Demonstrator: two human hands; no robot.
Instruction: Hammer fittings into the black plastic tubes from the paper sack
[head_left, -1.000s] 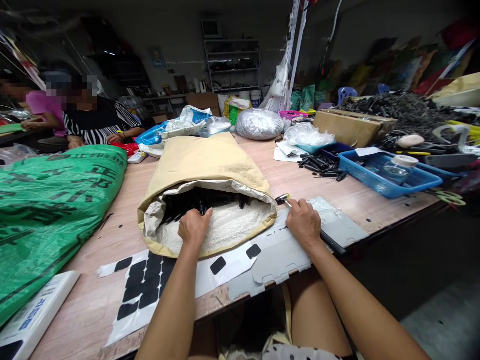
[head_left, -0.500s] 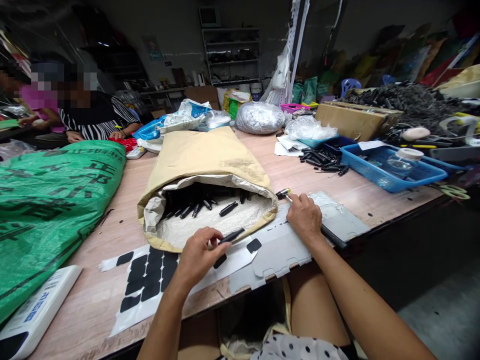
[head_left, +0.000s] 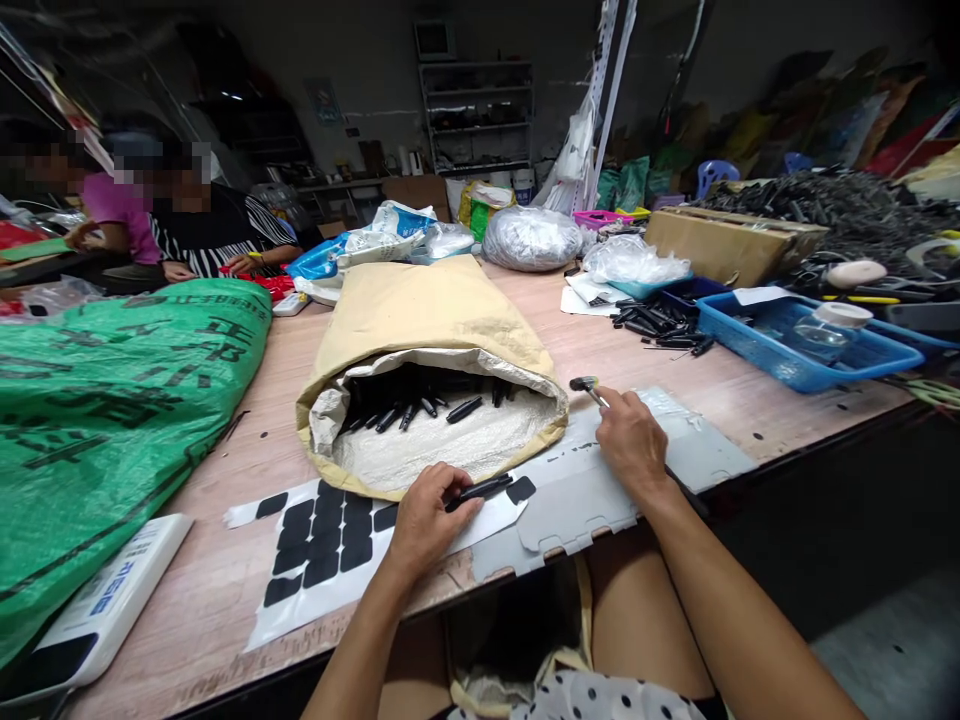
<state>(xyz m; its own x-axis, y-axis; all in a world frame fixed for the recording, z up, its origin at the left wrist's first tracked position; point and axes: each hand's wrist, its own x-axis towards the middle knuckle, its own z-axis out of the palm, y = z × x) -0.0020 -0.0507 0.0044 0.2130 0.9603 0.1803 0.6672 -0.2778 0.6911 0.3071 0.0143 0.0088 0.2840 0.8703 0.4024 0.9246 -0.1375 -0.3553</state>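
My left hand [head_left: 429,515] is closed around a slim black tube-like part [head_left: 487,487], held low over a white sheet of black stickers [head_left: 311,535]. My right hand [head_left: 631,440] grips a small hammer [head_left: 584,384]; its dark head with a yellow-green patch and thin metal shank stick out beyond the fingers, and the black handle runs back under the wrist. Beneath the right hand lies a grey plastic board [head_left: 577,520]. Just beyond the left hand, an open yellow sack [head_left: 442,310] with a white lining holds several similar black parts [head_left: 464,409].
A full green sack [head_left: 135,390] and a white scale [head_left: 112,595] occupy the left. Loose black parts [head_left: 652,318], a blue basket [head_left: 795,365] and a cardboard box [head_left: 727,245] stand to the right. Two people [head_left: 217,235] sit at the far left.
My left hand has lowered the black part towards the sticker sheet, and it lies flatter now. The hammer head has lifted and turned slightly in my right hand. The whole view has shifted a little.
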